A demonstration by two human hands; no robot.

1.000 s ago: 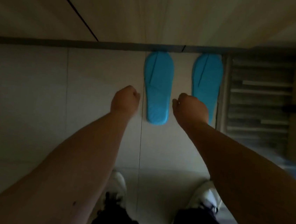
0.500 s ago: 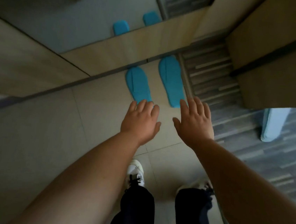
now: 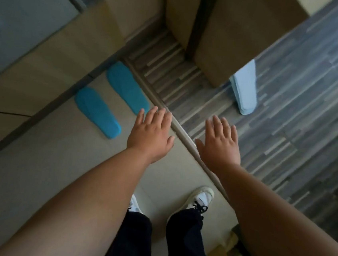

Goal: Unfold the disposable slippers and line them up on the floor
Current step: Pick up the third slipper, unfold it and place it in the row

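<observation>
Both blue slippers (image 3: 112, 99) lay flat, parallel along the tiled floor's wall edge, so the left hand (image 3: 150, 136) and right hand (image 3: 220, 145) hovered spread and empty, holding nothing

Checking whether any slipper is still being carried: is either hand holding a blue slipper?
No, the left hand and right hand are open and empty; both blue slippers lie on the floor.

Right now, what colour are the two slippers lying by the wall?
Bright blue, both slippers, seen in the head view.

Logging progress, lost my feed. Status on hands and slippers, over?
Left hand and right hand open, empty. Two blue slippers flat, side by side on tile by the wall. Pale slipper stack on wood floor, untouched. Nothing in the way.
</observation>
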